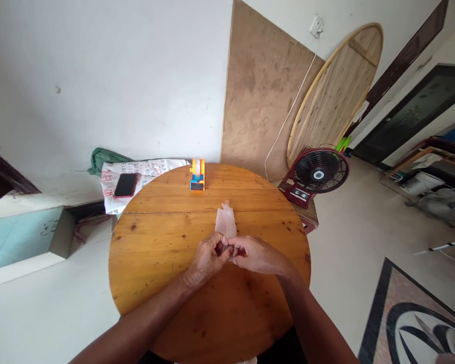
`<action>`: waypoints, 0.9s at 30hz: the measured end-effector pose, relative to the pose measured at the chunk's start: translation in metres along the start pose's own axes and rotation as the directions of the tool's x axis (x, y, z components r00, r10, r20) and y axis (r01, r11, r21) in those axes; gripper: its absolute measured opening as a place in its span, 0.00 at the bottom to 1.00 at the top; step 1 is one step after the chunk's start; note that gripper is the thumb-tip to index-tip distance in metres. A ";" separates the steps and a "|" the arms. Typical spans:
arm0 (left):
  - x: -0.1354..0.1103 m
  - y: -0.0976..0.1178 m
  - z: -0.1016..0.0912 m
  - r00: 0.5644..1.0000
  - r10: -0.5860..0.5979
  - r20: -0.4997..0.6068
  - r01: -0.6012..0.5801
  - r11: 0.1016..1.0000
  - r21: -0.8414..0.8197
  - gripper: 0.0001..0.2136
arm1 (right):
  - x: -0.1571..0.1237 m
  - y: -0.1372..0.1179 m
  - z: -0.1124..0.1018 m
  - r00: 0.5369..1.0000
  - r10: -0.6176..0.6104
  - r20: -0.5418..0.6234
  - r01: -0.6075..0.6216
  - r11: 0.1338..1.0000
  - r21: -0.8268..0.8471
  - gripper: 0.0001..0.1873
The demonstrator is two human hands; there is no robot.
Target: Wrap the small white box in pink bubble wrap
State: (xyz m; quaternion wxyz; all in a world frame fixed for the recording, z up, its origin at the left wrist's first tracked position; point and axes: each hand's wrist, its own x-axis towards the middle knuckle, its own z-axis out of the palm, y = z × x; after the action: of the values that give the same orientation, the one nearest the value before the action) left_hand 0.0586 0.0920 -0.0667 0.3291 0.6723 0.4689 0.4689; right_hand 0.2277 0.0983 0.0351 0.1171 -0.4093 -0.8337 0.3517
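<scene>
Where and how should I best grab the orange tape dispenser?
Probably grip the dispenser across its narrow width, coming from the near side and above: its body runs lengthwise toward you, and it stands by the far edge of the table, with the wall behind.

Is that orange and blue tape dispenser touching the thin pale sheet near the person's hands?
Apart. The head view shows a strip of bare wooden tabletop between the tape dispenser and the thin pale sheet.

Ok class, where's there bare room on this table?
Between the left hand and the left edge of the table, and between the pale sheet and the right edge. Crowded: the middle, where the right hand meets the left; a tape dispenser sits near the far edge.
</scene>
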 end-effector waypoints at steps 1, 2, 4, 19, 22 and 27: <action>0.000 0.000 0.000 1.000 0.003 -0.003 -0.003 1.000 0.002 0.06 | 0.001 -0.002 -0.003 1.000 0.012 0.006 -0.012 1.000 0.005 0.09; 0.000 -0.001 0.000 1.000 0.008 -0.007 -0.008 1.000 0.010 0.05 | 0.002 -0.003 -0.005 1.000 0.027 0.010 -0.027 0.999 0.017 0.08; -0.001 -0.002 0.000 1.000 0.028 -0.010 -0.028 0.999 0.041 0.05 | 0.004 -0.005 -0.011 0.998 0.059 0.027 -0.060 0.997 0.050 0.07; -0.004 0.006 -0.006 0.962 0.270 0.044 -0.270 0.912 0.308 0.12 | 0.033 0.047 -0.015 0.974 0.062 0.217 -0.147 0.904 0.402 0.13; -0.004 0.006 -0.007 0.955 0.295 0.040 -0.290 0.894 0.340 0.10 | 0.037 0.056 -0.013 0.995 0.099 0.022 -0.098 0.884 0.457 0.14; -0.005 0.008 -0.007 0.963 0.269 0.032 -0.263 0.900 0.347 0.09 | 0.040 0.080 -0.016 0.893 0.379 -0.242 -0.167 0.779 0.605 0.16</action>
State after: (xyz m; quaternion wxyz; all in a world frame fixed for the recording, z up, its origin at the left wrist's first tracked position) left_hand 0.0544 0.0851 -0.0591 0.1340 0.7735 0.4511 0.4245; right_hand 0.2581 0.1702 -0.0121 0.3271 -0.5298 -0.5860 0.5186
